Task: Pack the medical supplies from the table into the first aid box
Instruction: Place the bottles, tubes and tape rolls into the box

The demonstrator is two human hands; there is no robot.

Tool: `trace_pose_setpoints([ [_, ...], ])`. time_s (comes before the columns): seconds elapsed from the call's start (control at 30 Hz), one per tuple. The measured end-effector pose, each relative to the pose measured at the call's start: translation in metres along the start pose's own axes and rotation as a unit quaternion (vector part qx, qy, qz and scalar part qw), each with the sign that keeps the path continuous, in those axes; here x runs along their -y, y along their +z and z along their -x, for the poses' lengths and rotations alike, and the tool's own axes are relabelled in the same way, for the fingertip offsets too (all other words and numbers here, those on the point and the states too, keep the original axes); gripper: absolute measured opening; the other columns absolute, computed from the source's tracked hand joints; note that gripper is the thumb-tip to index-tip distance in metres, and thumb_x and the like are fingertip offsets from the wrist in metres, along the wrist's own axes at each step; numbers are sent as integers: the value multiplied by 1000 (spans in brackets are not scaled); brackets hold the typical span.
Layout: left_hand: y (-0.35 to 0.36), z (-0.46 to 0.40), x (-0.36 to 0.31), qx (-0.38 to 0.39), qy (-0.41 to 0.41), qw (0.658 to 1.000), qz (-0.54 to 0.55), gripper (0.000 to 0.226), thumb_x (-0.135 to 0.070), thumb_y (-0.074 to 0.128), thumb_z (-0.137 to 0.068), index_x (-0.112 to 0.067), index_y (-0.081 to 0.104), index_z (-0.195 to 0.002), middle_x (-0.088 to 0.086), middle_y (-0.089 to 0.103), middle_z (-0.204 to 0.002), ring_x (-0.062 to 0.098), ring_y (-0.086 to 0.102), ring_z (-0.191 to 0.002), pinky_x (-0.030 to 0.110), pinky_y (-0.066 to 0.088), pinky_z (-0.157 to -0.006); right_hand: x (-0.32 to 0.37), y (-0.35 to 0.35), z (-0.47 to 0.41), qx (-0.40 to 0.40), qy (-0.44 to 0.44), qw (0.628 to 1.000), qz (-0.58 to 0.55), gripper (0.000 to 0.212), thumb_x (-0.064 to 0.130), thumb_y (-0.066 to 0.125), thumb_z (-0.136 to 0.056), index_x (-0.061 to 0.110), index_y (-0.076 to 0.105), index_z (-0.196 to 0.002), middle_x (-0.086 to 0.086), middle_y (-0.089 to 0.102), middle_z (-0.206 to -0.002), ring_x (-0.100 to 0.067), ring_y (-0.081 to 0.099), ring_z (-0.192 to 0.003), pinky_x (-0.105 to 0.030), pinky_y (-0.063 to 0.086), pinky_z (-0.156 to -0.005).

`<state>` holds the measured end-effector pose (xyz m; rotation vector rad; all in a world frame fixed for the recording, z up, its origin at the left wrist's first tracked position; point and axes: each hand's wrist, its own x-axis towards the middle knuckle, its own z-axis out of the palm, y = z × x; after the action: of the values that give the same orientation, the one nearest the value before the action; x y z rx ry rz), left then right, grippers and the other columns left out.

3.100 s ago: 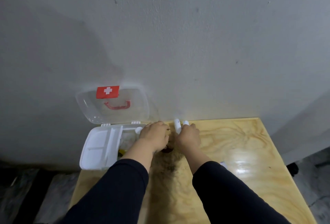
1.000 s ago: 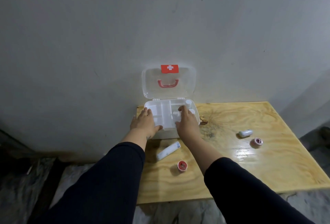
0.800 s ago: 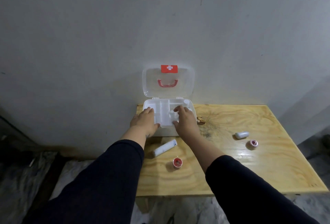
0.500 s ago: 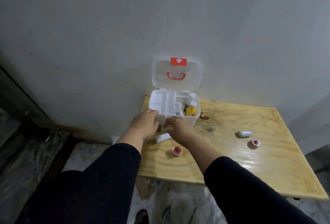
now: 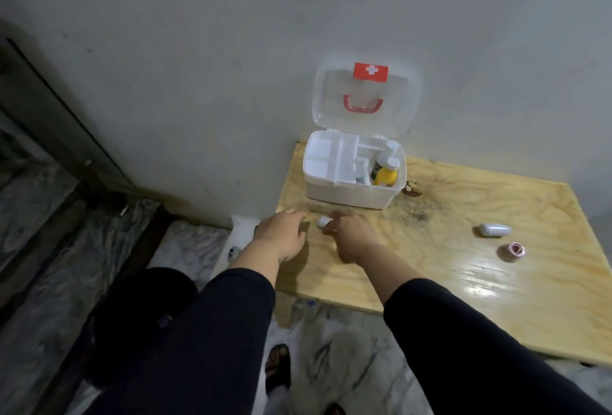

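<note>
Right hand [image 5: 352,235], centre of frame, fingers curled down over white tube [image 5: 323,222] on worktop [image 5: 463,282]; only tube's rounded end shows at fingertips, so full clamp cannot be told. Tube's long axis seems to run under palm, toward lower right. Left hand [image 5: 281,232] just left of tube, fingers spread, holding nothing. First aid box [image 5: 351,197] open, above both hands. Right hand nearer; next move probably lift up toward box. White capsule [image 5: 495,229] and tape roll [image 5: 512,250] wait at right.

Head view looks steeply down onto the table [image 5: 463,249] corner.
</note>
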<state>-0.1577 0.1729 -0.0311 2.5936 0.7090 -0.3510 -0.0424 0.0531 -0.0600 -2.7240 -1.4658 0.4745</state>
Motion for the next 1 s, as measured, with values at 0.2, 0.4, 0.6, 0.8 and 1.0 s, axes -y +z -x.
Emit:
trace_pose_setpoints([
  [0.2, -13, -8, -46, 3, 45, 999, -12, 49, -30, 48, -96, -23, 41, -144, -3, 41, -150, 25, 48, -131, 38, 43, -103, -37, -19, 31, -65, 104, 983, -136, 30, 12, 56, -89, 17, 69, -116, -6, 53, -132, -28, 57, -115, -31, 44, -95],
  [0.4, -18, -27, -124, 46, 128, 991, 18, 41, -23, 50, -94, -19, 50, -134, 7, 53, -139, 31, 53, -122, 44, 45, -103, -86, -41, 76, -131, 241, 931, -240, 29, 16, 59, -89, 15, 69, -116, -12, 56, -124, -30, 59, -111, -33, 44, -96],
  [0.6, -18, -52, -192, 86, 222, 970, -53, 48, -29, 46, -96, -20, 43, -143, 5, 46, -148, 28, 47, -132, 41, 43, -106, -130, -63, 113, -196, 388, 846, -309, 32, 22, 58, -91, 16, 65, -122, -14, 51, -131, -31, 57, -115, -31, 45, -89],
  [0.8, -5, -84, -222, 118, 274, 952, -76, 50, -28, 46, -96, -22, 40, -145, 4, 43, -151, 28, 48, -132, 37, 44, -104, -159, -60, 132, -229, 484, 750, -388, 41, 28, 55, -92, 10, 57, -129, -12, 64, -123, -25, 65, -102, -26, 44, -77],
  [1.0, 18, -111, -240, 141, 278, 945, -97, 50, -29, 48, -95, -24, 40, -145, 4, 43, -150, 27, 47, -133, 39, 44, -104, -181, -49, 127, -241, 531, 685, -436, 43, 17, 55, -86, 12, 58, -128, -9, 66, -86, -23, 66, -72, -37, 56, -82],
])
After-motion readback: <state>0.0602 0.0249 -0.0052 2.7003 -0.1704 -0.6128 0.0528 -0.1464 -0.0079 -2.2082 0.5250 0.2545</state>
